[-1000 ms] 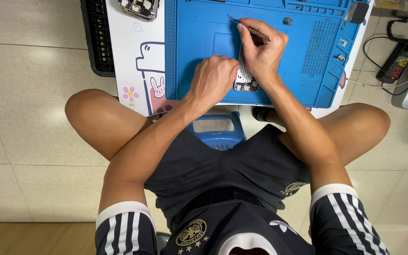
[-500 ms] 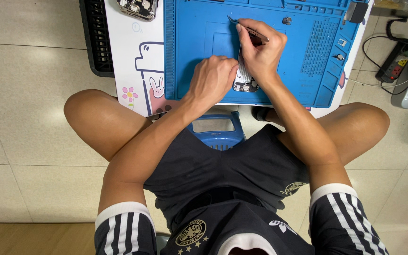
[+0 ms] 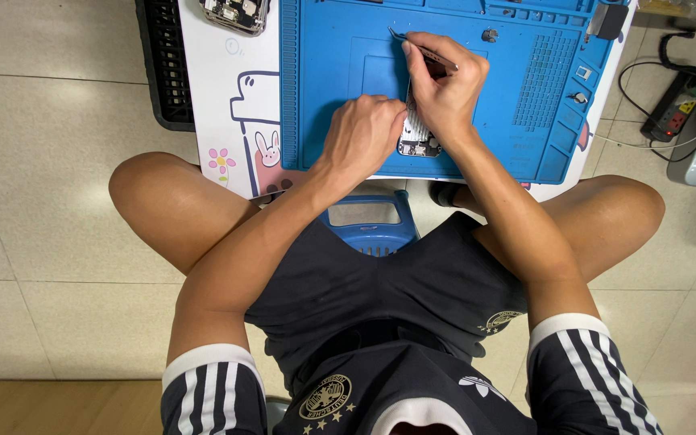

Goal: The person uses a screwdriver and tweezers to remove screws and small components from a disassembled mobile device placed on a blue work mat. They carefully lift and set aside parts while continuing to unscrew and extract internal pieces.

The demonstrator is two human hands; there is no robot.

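Note:
An opened phone lies on a blue repair mat near its front edge. My left hand is closed against the phone's left side and steadies it. My right hand rests over the phone's upper part and grips thin metal tweezers whose tips point up and to the left. Most of the phone is hidden under both hands.
The mat sits on a low white table with cartoon drawings. Another opened device lies at the table's far left. A black tray stands to the left. A power strip and cables lie on the floor at right. A blue stool is under me.

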